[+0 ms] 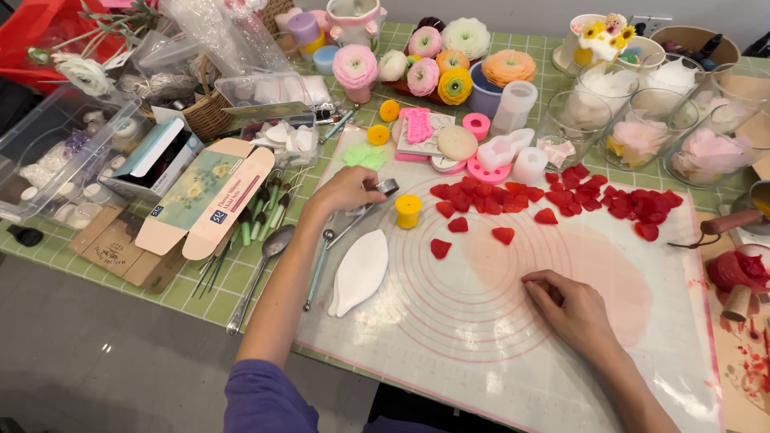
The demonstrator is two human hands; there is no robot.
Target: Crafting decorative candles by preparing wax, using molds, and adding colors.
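Two hands: left hand [346,189] touches one metal ring cutter [387,187], right hand [569,309] rests on mat [449,337].

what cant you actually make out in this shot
- Left hand: the head view shows its back, so the fingertips at the small metal ring cutter are hidden.
- Right hand: the fingers curl under on the white mat, so anything pinched beneath them is hidden.
- Clear storage box: cut off by the left edge, contents too small to identify.
- Red wax pot: cut off by the right edge.
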